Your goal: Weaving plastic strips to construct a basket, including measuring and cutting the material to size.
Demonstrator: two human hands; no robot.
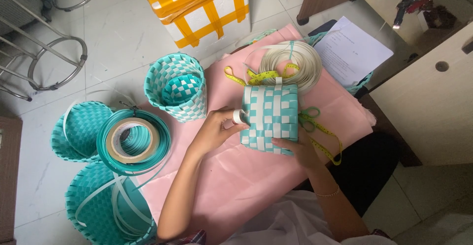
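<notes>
Both hands grip the woven teal-and-white panel [270, 118] at centre of the pink surface [236, 176]: left hand [215, 129] pinching a white strip [238, 116], right hand [300, 149] beneath. Measuring tape [261, 76], white coil [294, 63] far; woven basket [176, 86] left.

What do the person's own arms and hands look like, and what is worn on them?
Both forearms are bare, with no gloves on the left hand or the right hand. A thin beaded bracelet circles the right wrist. No rings are clearly visible.
</notes>
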